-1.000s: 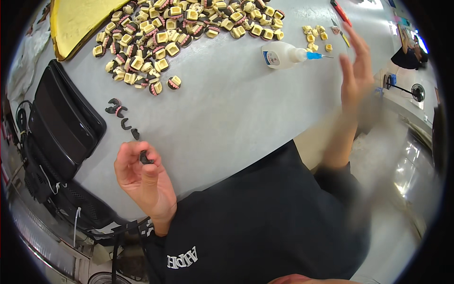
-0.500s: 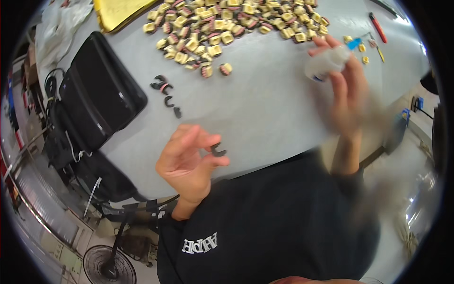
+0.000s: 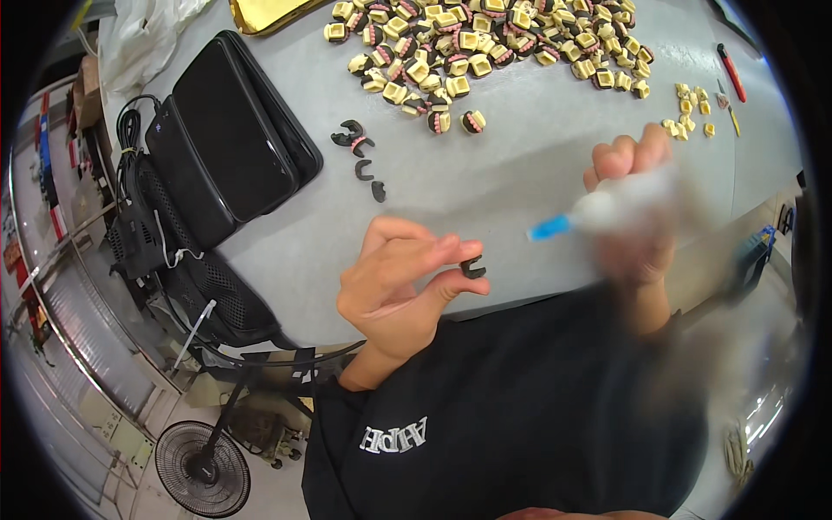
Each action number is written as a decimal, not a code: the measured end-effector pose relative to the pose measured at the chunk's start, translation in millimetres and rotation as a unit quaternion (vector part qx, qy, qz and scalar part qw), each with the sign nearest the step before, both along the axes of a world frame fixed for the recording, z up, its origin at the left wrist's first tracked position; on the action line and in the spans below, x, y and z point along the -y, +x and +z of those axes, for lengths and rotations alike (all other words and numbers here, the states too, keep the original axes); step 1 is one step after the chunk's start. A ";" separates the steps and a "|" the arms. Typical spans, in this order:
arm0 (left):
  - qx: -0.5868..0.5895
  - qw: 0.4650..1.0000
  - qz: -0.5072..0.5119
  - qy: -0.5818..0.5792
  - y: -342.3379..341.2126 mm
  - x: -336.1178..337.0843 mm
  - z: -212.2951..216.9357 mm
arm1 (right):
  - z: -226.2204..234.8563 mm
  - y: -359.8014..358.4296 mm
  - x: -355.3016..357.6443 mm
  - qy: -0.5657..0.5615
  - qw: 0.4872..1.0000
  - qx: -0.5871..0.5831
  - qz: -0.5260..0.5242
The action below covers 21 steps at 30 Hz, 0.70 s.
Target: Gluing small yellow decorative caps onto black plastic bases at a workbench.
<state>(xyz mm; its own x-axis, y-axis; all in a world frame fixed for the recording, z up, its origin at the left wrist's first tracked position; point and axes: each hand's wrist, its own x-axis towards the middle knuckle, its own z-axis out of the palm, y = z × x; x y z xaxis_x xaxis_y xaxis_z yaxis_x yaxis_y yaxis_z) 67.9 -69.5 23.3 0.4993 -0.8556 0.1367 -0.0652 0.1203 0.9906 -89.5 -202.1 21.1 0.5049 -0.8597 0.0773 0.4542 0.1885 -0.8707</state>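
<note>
Between thumb and fingertips, my left hand [image 3: 403, 290] pinches a small black U-shaped piece [image 3: 473, 267] above the near side of the table. My right hand [image 3: 637, 208], partly smeared by motion, is wrapped round a whitish squeeze bottle [image 3: 620, 206]. The bottle's blue tip [image 3: 549, 228] points left toward the black piece, with a gap between them. Beyond my left hand, several loose black curved pieces [image 3: 364, 169] lie in a short row; one has a pink row of teeth on it.
Across the far side spreads a big heap of small cream, pink and black denture-like pieces [image 3: 468, 65]. A black device [image 3: 234, 139] sits at left, a yellow tray [image 3: 269, 13] behind it. Cream pieces [image 3: 685, 108], a red-handled tool [image 3: 731, 74] and a thin yellow tool [image 3: 735, 120] lie at right.
The bottle has swung from tip pointing up and right to tip pointing left, nearer my left hand. My left hand still pinches the black piece. The whole view has shifted.
</note>
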 end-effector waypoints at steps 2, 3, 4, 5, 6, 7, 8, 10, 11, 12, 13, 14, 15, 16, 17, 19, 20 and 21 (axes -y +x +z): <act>0.020 1.000 -0.006 0.003 -1.5 1.0 1.1 | -0.7 -0.5 -0.8 0.065 0.998 0.007 -0.011; 0.036 0.999 -0.002 0.014 -2.0 1.1 2.5 | -1.5 -0.9 -0.2 0.065 0.998 0.011 0.001; 0.052 0.998 0.002 0.025 -2.4 1.2 3.7 | -2.3 -1.2 0.3 0.065 0.998 0.014 0.014; 0.067 0.997 0.007 0.035 -2.5 1.5 3.9 | -2.9 -1.2 0.4 0.065 0.997 0.016 0.027; 0.066 0.997 0.004 0.038 -1.6 1.2 3.7 | -0.9 -0.7 -1.2 0.068 0.997 0.015 0.023; 0.089 0.995 -0.020 0.033 0.5 0.5 3.1 | 3.5 1.0 -3.7 0.062 0.998 0.004 0.028; 0.112 0.992 -0.044 0.028 2.5 -0.1 2.4 | 8.4 3.2 -6.1 0.056 0.998 -0.007 0.033; 0.133 0.988 -0.071 0.025 2.4 0.0 1.3 | 13.9 7.1 -9.0 0.052 0.998 -0.019 0.035; 0.135 0.988 -0.067 0.025 1.9 -0.3 0.9 | 15.3 10.0 -10.3 0.041 0.997 -0.053 0.030; 0.136 0.988 -0.063 0.026 1.4 -0.5 0.5 | 16.4 12.1 -11.4 0.031 0.995 -0.087 0.026; 0.137 0.988 -0.059 0.026 0.8 -0.6 0.2 | 17.1 12.6 -11.8 0.020 0.992 -0.121 0.021; 0.137 0.988 -0.060 0.028 0.4 0.3 -0.1 | 17.5 12.0 -11.7 0.022 0.992 -0.121 0.020; 0.140 0.989 -0.050 0.021 0.1 2.2 0.0 | 17.9 11.3 -11.5 0.021 0.991 -0.126 0.026; 0.143 0.989 -0.040 0.013 -0.2 4.5 -0.3 | 18.0 10.6 -10.9 0.020 0.991 -0.131 0.032; 0.146 0.989 -0.029 0.005 -0.5 5.7 -0.3 | 18.3 10.0 -10.6 0.019 0.990 -0.137 0.039; 0.147 0.989 -0.030 0.006 -0.7 6.1 0.0 | 19.1 9.7 -10.5 0.019 0.989 -0.141 0.039; 0.148 0.988 -0.031 0.006 -0.7 6.1 0.3 | 19.5 9.7 -10.7 0.019 0.988 -0.145 0.040; 0.150 0.988 -0.032 0.006 -0.6 6.2 0.2 | 19.7 9.8 -10.7 0.018 0.988 -0.149 0.041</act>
